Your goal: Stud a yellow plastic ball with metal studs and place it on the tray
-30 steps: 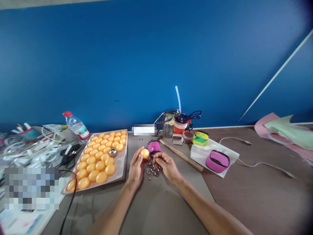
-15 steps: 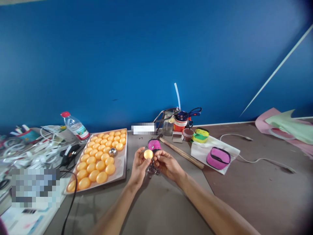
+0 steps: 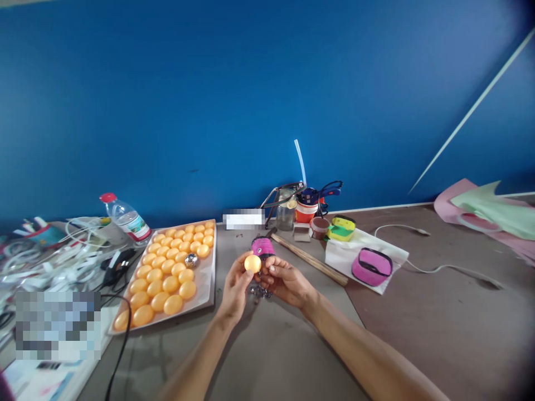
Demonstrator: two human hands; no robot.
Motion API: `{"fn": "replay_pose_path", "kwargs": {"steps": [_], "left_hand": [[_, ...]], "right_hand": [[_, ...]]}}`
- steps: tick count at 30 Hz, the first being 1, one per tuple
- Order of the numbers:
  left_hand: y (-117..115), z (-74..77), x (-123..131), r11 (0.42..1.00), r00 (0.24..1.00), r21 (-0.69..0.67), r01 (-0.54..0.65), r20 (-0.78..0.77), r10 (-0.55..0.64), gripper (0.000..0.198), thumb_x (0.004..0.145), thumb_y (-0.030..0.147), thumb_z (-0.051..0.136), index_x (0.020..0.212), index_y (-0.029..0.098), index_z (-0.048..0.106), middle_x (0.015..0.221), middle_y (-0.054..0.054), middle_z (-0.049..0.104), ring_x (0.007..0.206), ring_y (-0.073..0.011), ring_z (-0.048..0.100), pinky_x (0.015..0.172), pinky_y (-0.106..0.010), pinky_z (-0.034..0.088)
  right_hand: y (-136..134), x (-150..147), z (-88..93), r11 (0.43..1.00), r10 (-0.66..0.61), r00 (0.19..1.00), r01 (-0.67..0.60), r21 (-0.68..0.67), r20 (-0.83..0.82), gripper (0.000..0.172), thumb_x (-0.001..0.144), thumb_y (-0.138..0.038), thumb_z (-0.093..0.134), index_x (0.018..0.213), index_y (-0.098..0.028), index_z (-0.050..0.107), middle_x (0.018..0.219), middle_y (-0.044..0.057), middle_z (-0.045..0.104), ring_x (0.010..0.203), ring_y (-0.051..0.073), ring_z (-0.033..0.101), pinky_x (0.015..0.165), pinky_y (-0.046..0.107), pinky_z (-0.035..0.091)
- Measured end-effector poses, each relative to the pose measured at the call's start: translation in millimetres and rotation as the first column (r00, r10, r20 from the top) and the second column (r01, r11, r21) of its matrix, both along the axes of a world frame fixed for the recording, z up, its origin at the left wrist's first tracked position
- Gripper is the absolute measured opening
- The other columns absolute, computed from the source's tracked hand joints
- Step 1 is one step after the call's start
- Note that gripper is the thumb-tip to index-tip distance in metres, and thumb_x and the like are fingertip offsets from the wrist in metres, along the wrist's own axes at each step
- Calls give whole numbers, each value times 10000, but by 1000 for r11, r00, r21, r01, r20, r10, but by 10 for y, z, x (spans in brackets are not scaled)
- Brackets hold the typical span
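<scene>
My left hand (image 3: 234,287) pinches a small orange ball (image 3: 252,263) between thumb and fingertips, lifted a little above the grey table. My right hand (image 3: 283,279) is curled right beside it, fingertips pinched together close to the ball; whatever they hold is too small to make out. A heap of small metal beads (image 3: 259,291) lies on the table under both hands. A pink pouch (image 3: 262,247) lies just behind them. To the left, a white tray (image 3: 204,281) holds several rows of orange balls (image 3: 167,270) and one silver ball (image 3: 191,259).
A wooden-handled hammer (image 3: 311,259) lies right of the hands. Beyond it are a white sheet with a pink case (image 3: 371,266), cups and jars (image 3: 307,209), a water bottle (image 3: 123,219), white cables (image 3: 50,253) at left, and paper sheets (image 3: 489,214) far right.
My left hand lifted the orange ball off the bead heap and my right hand rose with it and closed in beside the ball. The view shifted slightly.
</scene>
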State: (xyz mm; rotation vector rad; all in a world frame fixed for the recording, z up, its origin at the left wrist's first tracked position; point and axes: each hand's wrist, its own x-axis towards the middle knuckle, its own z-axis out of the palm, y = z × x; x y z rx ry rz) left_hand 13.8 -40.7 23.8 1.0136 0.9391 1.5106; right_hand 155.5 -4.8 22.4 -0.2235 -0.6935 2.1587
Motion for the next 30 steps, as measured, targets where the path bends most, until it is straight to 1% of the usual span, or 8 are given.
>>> {"fn": "replay_pose_path", "kwargs": {"steps": [5, 9, 11, 13, 17, 20, 26, 30], "left_hand": [[0, 31, 15, 1000, 1000, 2, 4, -22, -4, 413, 748, 366, 634, 1118, 194, 571, 911, -38, 603, 686, -116, 540, 663, -249, 452], [-9, 33, 31, 1000, 997, 10, 1, -74, -1, 419, 754, 394, 620, 1111, 186, 553, 913, -47, 594, 697, -133, 539, 655, -262, 455], [-17, 35, 38, 1000, 996, 17, -12, -86, 13, 437, 750, 391, 626, 1125, 192, 523, 922, -51, 592, 711, -140, 542, 644, -256, 453], [-26, 50, 44, 999, 997, 29, -20, -73, 22, 422, 756, 374, 624, 1122, 206, 495, 901, -40, 590, 701, -136, 544, 627, -245, 448], [-45, 105, 54, 999, 999, 34, -12, -46, 14, 319, 782, 364, 597, 1040, 206, 496, 846, -21, 586, 647, -118, 540, 620, -243, 445], [-49, 124, 64, 1000, 1000, 20, -1, -17, 1, 290, 793, 356, 582, 1025, 200, 507, 827, -20, 587, 633, -112, 532, 621, -243, 444], [-41, 128, 67, 999, 994, -6, 34, 101, -33, 340, 817, 356, 545, 1126, 222, 508, 815, -8, 574, 615, -98, 518, 622, -240, 438], [-48, 156, 71, 999, 994, -29, 33, 103, -30, 379, 807, 390, 551, 1139, 209, 524, 807, -17, 576, 592, -99, 508, 601, -243, 433]], "right_hand": [[6, 5, 24, 999, -51, 999, 51, 5, 4, 98, 685, -209, 717, 729, -178, 635, 618, -37, 504, 530, 65, 412, 592, 230, 370], [8, 2, 29, 998, -54, 998, 53, 40, 11, 92, 691, -225, 711, 729, -181, 640, 557, -40, 474, 534, 83, 426, 618, 251, 393], [10, 3, 20, 997, -51, 999, 50, 50, 16, 89, 699, -233, 704, 737, -183, 640, 562, -36, 485, 541, 90, 438, 632, 265, 408], [13, 7, 9, 997, -60, 998, 59, 50, 16, 90, 700, -230, 702, 745, -186, 638, 614, -27, 523, 553, 88, 449, 637, 269, 421], [19, 18, 2, 997, -76, 997, 76, 12, 31, 102, 692, -199, 707, 758, -181, 632, 735, -8, 601, 571, 77, 480, 633, 251, 432], [18, 19, 16, 997, -70, 997, 71, -15, 36, 116, 684, -193, 714, 766, -172, 634, 706, -8, 618, 570, 79, 502, 607, 230, 428], [12, 15, 48, 998, -52, 998, 53, -33, 37, 144, 674, -176, 721, 796, -163, 645, 671, -14, 617, 555, 70, 506, 561, 198, 409], [14, 4, 44, 998, -64, 998, 64, -21, 28, 131, 659, -191, 734, 743, -159, 639, 669, -10, 605, 549, 70, 497, 544, 198, 393]]}}
